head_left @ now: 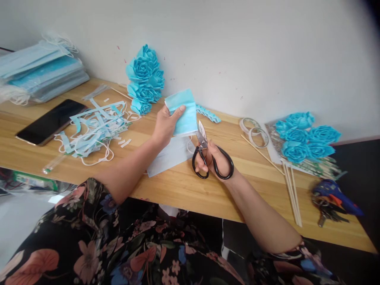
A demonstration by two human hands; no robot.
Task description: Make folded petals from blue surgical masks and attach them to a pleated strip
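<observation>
My left hand (166, 122) pinches a folded blue face mask (186, 116) above the table, its thumb lying across the front. In my right hand (214, 156) is a pair of scissors (202, 139) with black loop handles. Their blades are parted and point up at the mask's lower right corner; whether they touch the fabric I cannot tell. Beneath both hands another face mask (169, 156) lies flat on the wood, with a white ear loop showing. Behind the held mask, a pleated blue strip (208, 113) rests near the wall.
Cut mask scraps (95, 130) and a phone (50, 122) lie on the left, before a stack of masks (41, 71). Blue paper-like roses (145, 79) stand by the wall; more roses (307, 136) sit right, near tape rolls (257, 136), sticks (292, 196) and keys (329, 208).
</observation>
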